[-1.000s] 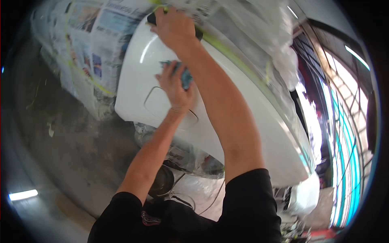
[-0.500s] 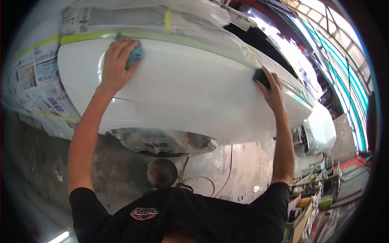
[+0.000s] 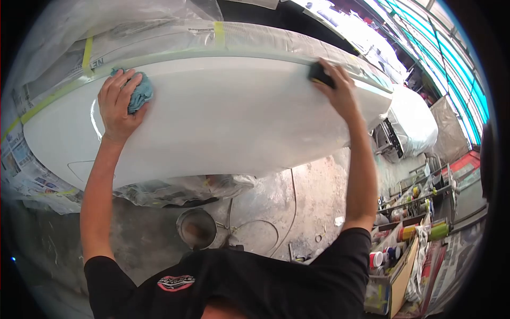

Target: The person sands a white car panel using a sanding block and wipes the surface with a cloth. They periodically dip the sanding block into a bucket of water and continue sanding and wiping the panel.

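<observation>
In front of me is a glossy white car body panel [image 3: 223,111], with masking paper and tape along its upper edge. My left hand [image 3: 116,106] is closed around a crumpled blue-green cloth [image 3: 141,94], which rests against the panel's upper left part. Near the upper right edge, my right hand [image 3: 342,90] grips a small black block [image 3: 321,74] with a yellowish strip at its lower edge. The block's face against the panel is hidden. A thin outline of a flap [image 3: 79,169] shows below my left wrist.
Newspaper [image 3: 26,159] and plastic sheeting [image 3: 175,190] cover areas around the panel. A dark bucket [image 3: 196,228] stands on the concrete floor beside a hose [image 3: 294,204]. At right are a cluttered rack of cans [image 3: 406,233] and a plastic-covered object [image 3: 411,119].
The view has shifted along the panel. My left hand with the cloth has moved rightward relative to the flap outline. My right hand still holds the block near the upper right edge.
</observation>
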`<state>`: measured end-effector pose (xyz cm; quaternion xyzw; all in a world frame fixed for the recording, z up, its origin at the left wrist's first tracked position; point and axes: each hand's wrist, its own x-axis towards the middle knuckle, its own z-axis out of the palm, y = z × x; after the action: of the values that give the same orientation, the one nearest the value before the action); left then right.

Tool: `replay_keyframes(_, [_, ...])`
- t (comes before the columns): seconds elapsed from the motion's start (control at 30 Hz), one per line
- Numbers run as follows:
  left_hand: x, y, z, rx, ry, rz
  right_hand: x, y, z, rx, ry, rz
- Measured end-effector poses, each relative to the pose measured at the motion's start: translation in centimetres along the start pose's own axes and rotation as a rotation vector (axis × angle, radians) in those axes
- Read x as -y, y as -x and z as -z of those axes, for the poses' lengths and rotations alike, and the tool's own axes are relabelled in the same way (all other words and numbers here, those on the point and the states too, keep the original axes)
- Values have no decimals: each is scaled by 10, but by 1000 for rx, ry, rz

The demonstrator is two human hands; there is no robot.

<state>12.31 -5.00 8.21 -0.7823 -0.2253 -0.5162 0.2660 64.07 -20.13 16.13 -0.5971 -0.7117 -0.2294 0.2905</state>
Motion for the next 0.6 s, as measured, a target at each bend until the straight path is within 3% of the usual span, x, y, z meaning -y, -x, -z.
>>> replay_keyframes(0.13, [-1,-1,-9,-54,-27,-10,11,-11,19,74,65,63])
replay_keyframes(0.33, [3,9,-4,-41,-51,24,192,-73,-51,38,30,298])
replay_keyframes(0.5, [54,80,40,-187,-180,229,170,-64,-60,18,-4,321])
replay_keyframes(0.6, [77,119,50,-381,-287,420,214,-83,-81,10,-14,379])
